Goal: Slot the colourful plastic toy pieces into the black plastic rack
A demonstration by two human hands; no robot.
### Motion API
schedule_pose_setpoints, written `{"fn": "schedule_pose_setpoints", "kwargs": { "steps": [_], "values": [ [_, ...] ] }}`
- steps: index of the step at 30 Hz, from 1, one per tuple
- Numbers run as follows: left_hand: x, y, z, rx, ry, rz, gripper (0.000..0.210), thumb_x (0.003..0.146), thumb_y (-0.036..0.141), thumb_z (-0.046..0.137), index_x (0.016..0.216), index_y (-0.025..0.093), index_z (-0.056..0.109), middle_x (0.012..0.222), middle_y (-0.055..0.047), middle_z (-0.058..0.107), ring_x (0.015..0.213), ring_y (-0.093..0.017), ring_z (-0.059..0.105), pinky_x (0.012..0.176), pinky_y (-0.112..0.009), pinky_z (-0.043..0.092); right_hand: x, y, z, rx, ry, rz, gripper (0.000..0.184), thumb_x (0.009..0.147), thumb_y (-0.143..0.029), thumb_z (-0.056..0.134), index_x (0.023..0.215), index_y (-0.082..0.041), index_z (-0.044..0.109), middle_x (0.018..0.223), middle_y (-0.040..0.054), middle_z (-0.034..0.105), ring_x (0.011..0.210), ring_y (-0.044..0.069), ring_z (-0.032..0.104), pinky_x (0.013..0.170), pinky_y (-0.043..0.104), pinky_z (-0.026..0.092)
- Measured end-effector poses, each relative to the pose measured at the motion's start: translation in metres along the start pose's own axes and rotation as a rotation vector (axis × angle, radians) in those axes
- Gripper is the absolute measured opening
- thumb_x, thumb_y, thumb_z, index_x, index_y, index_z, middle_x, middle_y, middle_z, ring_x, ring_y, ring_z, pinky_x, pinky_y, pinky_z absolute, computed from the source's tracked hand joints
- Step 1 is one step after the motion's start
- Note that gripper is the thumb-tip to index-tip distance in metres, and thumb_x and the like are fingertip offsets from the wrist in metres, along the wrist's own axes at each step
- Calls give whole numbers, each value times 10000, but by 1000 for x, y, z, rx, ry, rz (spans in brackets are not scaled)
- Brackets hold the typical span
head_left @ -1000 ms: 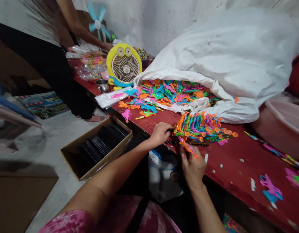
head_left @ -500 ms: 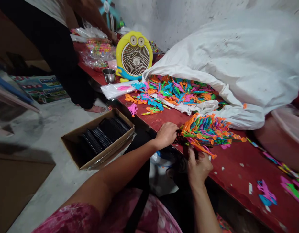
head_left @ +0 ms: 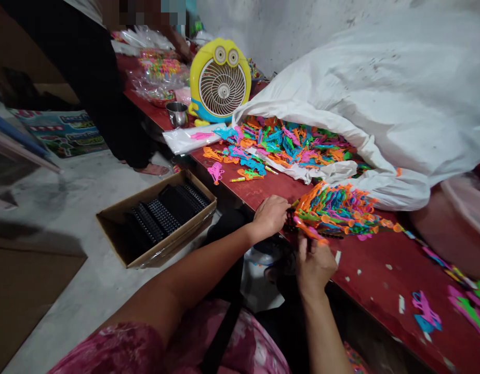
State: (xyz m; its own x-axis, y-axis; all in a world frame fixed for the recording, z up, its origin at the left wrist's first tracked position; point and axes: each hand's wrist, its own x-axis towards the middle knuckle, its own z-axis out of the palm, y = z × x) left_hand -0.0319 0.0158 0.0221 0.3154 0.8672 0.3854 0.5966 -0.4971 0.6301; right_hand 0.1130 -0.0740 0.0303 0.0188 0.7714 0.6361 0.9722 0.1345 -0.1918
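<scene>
My left hand (head_left: 271,215) is closed on the near left end of a black perforated rack (head_left: 333,235), at the front edge of the red table. Rows of small plastic toy pieces (head_left: 337,208) in orange, green, blue and pink stick up from the rack and hide most of it. Below the rack's near corner, my right hand (head_left: 316,265) has its fingertips pinched at a pink-and-orange plastic piece (head_left: 310,229); the fingers partly cover the contact.
A white sack (head_left: 364,104) spills loose plastic pieces (head_left: 290,140) onto the red table (head_left: 364,265). Behind are a yellow fan (head_left: 222,83) and metal cup (head_left: 176,113). A cardboard box (head_left: 158,218) of black racks stands left. Another person (head_left: 80,67) stands beyond; a pink tub (head_left: 454,218) is right.
The orange piece near my right hand, which stuck out past the fingers, now lies closer to the rack's left end. My right hand has shifted slightly left. My left hand stays on the rack.
</scene>
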Motion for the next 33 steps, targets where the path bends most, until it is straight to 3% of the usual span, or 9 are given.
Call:
{"fn": "schedule_pose_setpoints", "kwargs": {
  "steps": [3,11,17,21,23,25,28,33],
  "values": [
    [1,-1,-1,-13,-25,18,232,886,176,505,1025,179,691,1046,-88,677,1066,-250,560,958,-392,464,5,-11,1,-11,-38,-30,345,1003,-384,405,994,-151,661,873,104,689,736,193,603,656,296,378],
    [-2,8,-7,21,-28,-15,278,839,139,522,1054,189,692,1084,-85,668,1103,-261,548,973,-401,457,3,-9,3,-69,23,99,378,991,-454,416,756,-200,569,668,51,571,598,181,502,575,300,288],
    [-2,6,-9,-8,-56,-33,293,804,139,551,1061,202,677,1095,-69,667,1105,-258,552,992,-404,449,6,-12,2,-66,42,199,368,983,-457,415,836,-177,605,730,77,634,616,192,525,578,296,287],
    [-15,22,-20,-142,96,-12,422,799,143,557,1216,200,584,1260,-76,608,1199,-230,526,1052,-371,421,10,-8,1,8,13,222,355,965,-449,446,827,-175,624,755,71,666,613,179,539,581,281,298],
    [-23,38,-28,-195,200,75,488,812,221,611,1292,203,525,1362,-84,546,1267,-231,481,1091,-368,384,11,-6,0,46,3,243,343,955,-444,455,840,-174,635,765,66,677,603,172,539,569,275,291],
    [-25,53,-34,-199,233,158,525,814,317,672,1305,213,517,1379,-85,537,1267,-242,479,1082,-376,377,11,-5,0,90,-9,272,335,944,-440,455,862,-174,641,757,60,677,595,169,537,558,270,286],
    [-15,65,-36,-150,206,221,392,868,367,657,1226,222,590,1241,-72,633,1157,-233,544,1006,-381,399,12,-5,-1,185,-31,304,344,935,-446,440,862,-176,640,745,59,671,607,170,547,571,265,314],
    [13,57,-38,-64,115,251,203,904,362,638,1031,219,708,878,-30,715,880,-198,611,826,-343,415,15,11,0,436,-79,386,317,865,-456,520,908,-175,659,799,71,691,689,183,599,648,271,409]
  ]
}}
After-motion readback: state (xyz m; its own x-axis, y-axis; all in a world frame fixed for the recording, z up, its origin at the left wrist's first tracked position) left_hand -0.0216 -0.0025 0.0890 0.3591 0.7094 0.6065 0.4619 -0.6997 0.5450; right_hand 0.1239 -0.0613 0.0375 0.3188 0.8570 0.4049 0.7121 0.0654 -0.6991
